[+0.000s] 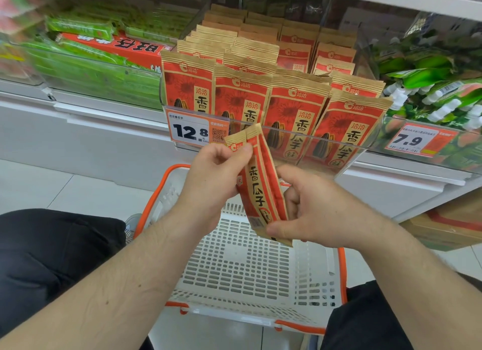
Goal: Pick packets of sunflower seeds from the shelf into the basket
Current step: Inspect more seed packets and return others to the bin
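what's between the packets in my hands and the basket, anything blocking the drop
Nothing visible does. Both hands, left hand and right hand, hold the packets directly above the basket, whose visible floor holds nothing.

Green packs (86, 55) and red box (114, 47) left on shelf; price tags (191, 130) (414, 141) clipped in front; white bottles (443, 109) right.

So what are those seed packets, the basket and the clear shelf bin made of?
Packets: probably kraft-style paper, matte tan with crimped edges and red print; any inner lining can't be seen.
Basket: moulded plastic, white slotted walls and floor, glossy orange rim.
Bin: clear rigid plastic, likely acrylic; the packets show through its shiny front.
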Motion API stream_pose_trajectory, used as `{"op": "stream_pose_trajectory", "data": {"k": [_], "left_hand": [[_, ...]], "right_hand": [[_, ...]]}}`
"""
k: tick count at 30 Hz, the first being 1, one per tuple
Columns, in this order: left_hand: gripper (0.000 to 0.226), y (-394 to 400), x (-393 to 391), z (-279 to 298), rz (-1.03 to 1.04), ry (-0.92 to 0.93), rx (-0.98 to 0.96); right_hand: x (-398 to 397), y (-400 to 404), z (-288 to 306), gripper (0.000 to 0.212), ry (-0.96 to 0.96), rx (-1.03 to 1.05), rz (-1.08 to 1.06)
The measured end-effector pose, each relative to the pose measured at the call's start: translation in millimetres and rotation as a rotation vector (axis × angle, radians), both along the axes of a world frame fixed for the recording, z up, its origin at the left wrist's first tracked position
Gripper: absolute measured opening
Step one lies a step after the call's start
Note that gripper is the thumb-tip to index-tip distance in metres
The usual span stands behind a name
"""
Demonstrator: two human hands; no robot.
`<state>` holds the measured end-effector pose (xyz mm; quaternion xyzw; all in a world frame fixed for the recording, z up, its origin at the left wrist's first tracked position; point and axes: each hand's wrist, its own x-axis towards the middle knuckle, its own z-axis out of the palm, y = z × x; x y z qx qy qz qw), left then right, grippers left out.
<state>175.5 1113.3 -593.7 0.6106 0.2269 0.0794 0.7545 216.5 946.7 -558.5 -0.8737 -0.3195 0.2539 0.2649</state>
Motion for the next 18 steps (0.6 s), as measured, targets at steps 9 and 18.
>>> {"op": "stream_pose_trajectory", "data": {"k": [9,18], "left_hand": [[0.027,-1.9,-3.5,-1.2,-0.193,-0.065,0.022],[0.028,-5.0,-4.9,-4.3,-0.364,-0.029,0.033]], "right_hand": [[3.5,0.3,-10.8,0.032,0.075,0.205,-0.122],[6.4,3.2,-18.9,0.025,-0.009,0.370,-0.260]]}}
